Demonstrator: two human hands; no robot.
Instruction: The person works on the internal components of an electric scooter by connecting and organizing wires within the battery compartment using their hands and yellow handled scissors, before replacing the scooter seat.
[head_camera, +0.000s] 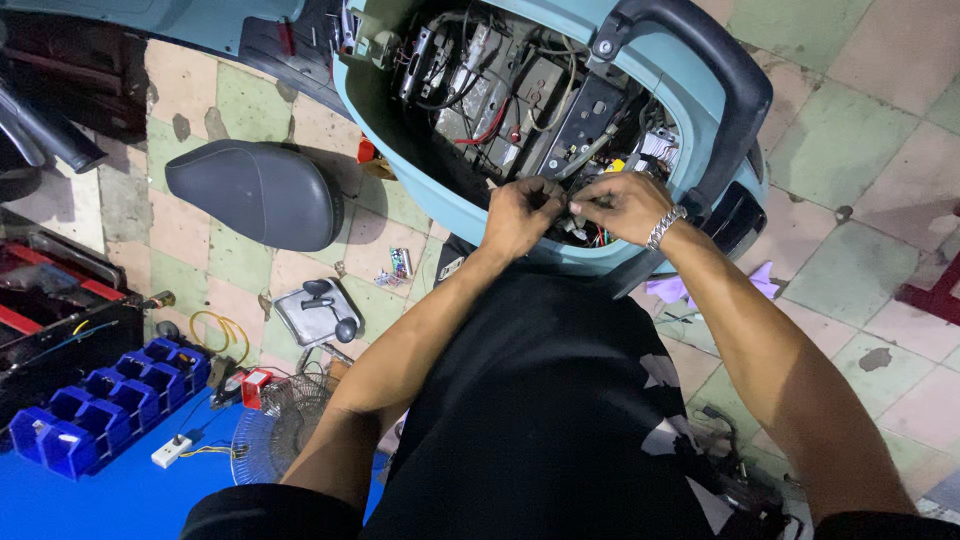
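A light blue scooter (700, 90) stands with its seat off, and its open rear bay shows wiring, boxes and connectors (520, 100). Both my hands work at the near rim of that bay. My left hand (522, 215) is closed, pinching something small among the wires. My right hand (622, 205), with a metal bracelet on the wrist, meets it fingertip to fingertip on the same small part. Coloured wires (597, 237) hang just below the fingers. What exactly is pinched is hidden by the fingers.
The removed grey seat (255, 192) lies on the tiled floor to the left. A black grab rail (715, 70) arches over the scooter's tail. Blue parts bins (110, 405), a small fan (275, 430), a grey plastic cover (318, 310) and loose cables lie lower left.
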